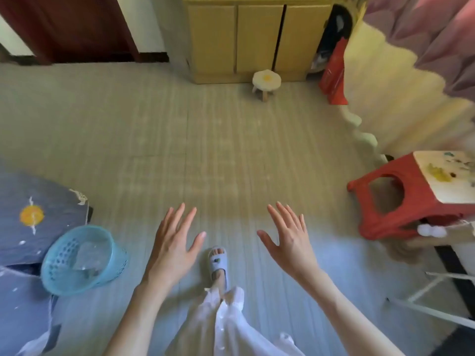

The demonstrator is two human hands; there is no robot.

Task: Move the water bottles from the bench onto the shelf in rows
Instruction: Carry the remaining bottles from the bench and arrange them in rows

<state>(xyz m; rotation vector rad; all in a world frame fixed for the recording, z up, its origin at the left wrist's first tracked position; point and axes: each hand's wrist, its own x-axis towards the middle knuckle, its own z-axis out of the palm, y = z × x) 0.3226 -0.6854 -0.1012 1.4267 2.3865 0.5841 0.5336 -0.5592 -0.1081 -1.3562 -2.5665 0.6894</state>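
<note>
One yellow cabinet (257, 39) with three doors stands at the far wall. One red stool (401, 199) sits at the right, one blue perforated basket (82, 258) at the near left, and one small white stool (266, 79) far off by the cabinet. Two hands hang over the floor (154, 137): the left hand (172, 242) and right hand (290, 240) both spread, holding nothing. No bottle is identifiable; the blurred white object under the red stool might be one.

Open floor (180, 129) is lying ahead of both spread hands, while a blue basket (82, 260) is flanking the left and a red stool (401, 199) the right.
</note>
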